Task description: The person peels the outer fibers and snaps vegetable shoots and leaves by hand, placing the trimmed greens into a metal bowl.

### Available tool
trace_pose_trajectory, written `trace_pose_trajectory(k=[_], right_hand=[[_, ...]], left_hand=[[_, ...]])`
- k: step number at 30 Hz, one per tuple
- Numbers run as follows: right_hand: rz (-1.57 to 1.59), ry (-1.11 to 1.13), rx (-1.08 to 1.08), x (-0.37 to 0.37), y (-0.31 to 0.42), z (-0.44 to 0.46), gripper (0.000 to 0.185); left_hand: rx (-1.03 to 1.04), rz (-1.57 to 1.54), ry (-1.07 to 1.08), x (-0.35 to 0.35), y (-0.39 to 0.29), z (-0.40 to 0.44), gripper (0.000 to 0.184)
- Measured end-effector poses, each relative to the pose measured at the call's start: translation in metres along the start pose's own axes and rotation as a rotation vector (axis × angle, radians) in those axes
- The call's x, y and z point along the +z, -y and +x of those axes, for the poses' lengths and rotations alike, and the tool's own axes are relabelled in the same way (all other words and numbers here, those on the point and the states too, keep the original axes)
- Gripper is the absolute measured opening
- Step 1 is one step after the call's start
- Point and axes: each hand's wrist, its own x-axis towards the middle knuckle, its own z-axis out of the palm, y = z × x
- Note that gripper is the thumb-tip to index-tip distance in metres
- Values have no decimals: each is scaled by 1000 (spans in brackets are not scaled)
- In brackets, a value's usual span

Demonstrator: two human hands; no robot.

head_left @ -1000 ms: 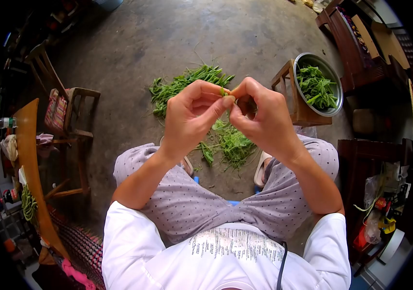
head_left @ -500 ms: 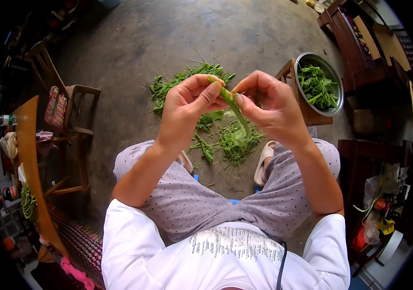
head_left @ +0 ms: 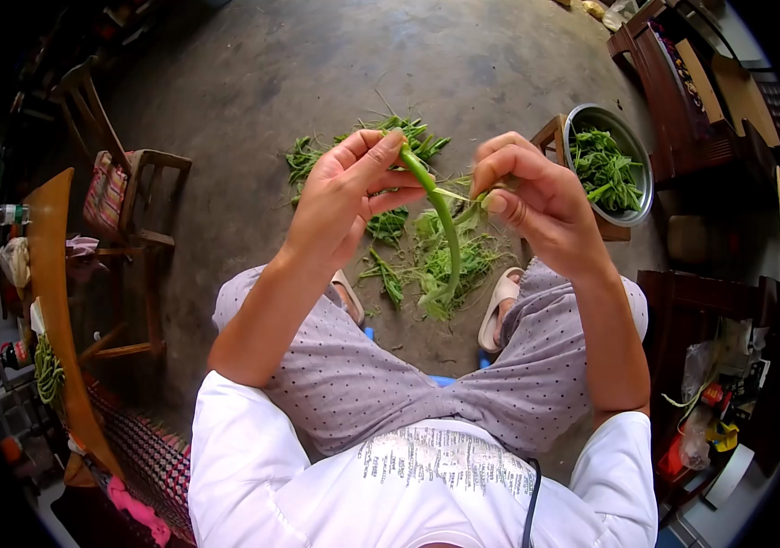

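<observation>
Between thumb and index finger, my left hand [head_left: 340, 187] pinches the top of a long green vegetable stem [head_left: 449, 239], its other fingers stretched out. The stem curves down over the floor. To its right, my right hand [head_left: 545, 205] is closed on a pale strip of peel [head_left: 451, 194] that stretches across to the stem's side. Below the hands lies a heap of thin stringy peelings [head_left: 468, 265] between my feet. Farther off, partly hidden by my left hand, is a pile of green stems [head_left: 422, 143].
A metal basin [head_left: 643, 151] of green pieces stands on a wooden stool [head_left: 611, 230] at the right. On the left are a wooden chair [head_left: 157, 160] and a wooden table [head_left: 50, 265]. Dark wooden furniture [head_left: 632, 41] lines the right side.
My right hand has moved right, away from the stem, drawing out a pale strip. The stem has swung downward and shows more length; my left hand's lower fingers have spread.
</observation>
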Motion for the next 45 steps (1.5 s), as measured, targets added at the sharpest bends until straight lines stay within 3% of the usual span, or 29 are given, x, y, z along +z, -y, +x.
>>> trace_pose_trajectory(k=[3,5,6,8,12,18,21,27,31,34,36,39,45], right_hand=[[125,-19,-36,7,-5,0,15],[409,-16,163,9,-6,-4,17],[410,-13,164,9,-6,-6,17],[436,-38,372,7,-7,-10,13],[340,64,428,1,-20,-18,13],[-336,253,559,5,-55,-52,10],[-781,457,486,-1,-107,-96,12],[-1050,696,740,-29,-162,-145,19],[-821,237,349,-12,-83,-71,21],[-667,103,417,0,-42,-40,18],[-354,-49,439,5,-19,-27,13],[-223,-131,316,9,3,-17,13],[-86,-164,321,12,22,-13,12]], left_hand=[[-22,-4,0,-1,2,2,17],[-40,-23,-14,-4,1,3,17],[-39,-24,-16,-6,-1,4,17],[9,-10,-44,-10,-5,4,18],[117,12,-106,-26,-15,6,17],[267,6,-214,-62,-35,16,18],[329,24,-232,-69,-43,15,20],[410,-14,-184,-56,-46,8,21],[291,102,-11,-37,-35,0,29],[183,157,135,-23,-24,-4,32],[155,130,184,-18,-13,-5,33],[97,104,227,-6,0,-8,33],[38,95,312,10,10,-13,29]])
